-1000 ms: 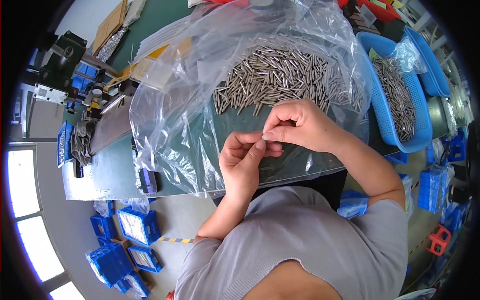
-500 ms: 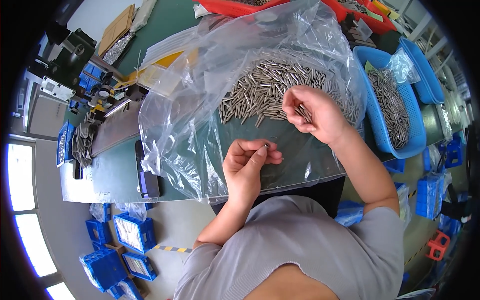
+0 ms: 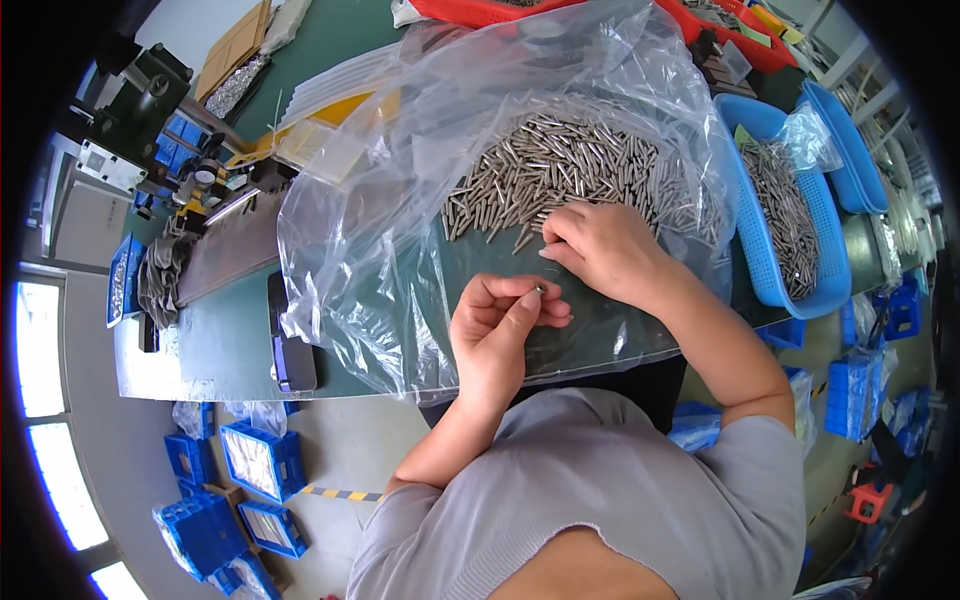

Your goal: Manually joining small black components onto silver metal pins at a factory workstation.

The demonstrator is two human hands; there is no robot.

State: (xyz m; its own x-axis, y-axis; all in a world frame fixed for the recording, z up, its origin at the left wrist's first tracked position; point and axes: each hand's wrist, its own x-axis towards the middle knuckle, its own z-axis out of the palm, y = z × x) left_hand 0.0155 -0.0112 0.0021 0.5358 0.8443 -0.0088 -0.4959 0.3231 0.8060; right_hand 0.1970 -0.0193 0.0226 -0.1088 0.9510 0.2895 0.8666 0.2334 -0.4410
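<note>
My left hand (image 3: pixel 497 325) is closed in a pinch, thumb against forefinger, on a small metal pin (image 3: pixel 540 289) seen nearly end-on. Just beyond it and to the right, my right hand (image 3: pixel 610 252) is palm down with curled fingers, its thumb and forefinger close together. Metal pins showed in that hand a moment ago; its back now hides them. A heap of slim, silvery-grey metal pins (image 3: pixel 550 165) spreads behind both hands, partly under a clear plastic bag (image 3: pixel 350 255). The right fingertips are at the heap's near edge.
A blue basket (image 3: pixel 733 175) of similar pins stands on the right, beside another blue basket (image 3: pixel 868 190). Red trays (image 3: pixel 480 15) line the back. A dark phone-like object (image 3: pixel 292 350) lies left, near a bench machine (image 3: pixel 150 90). Blue crates (image 3: pixel 265 460) stand on the floor.
My right hand has turned from palm-up to palm-down and moved left and nearer to me, toward my left hand. The left hand keeps its pinch, almost still.
</note>
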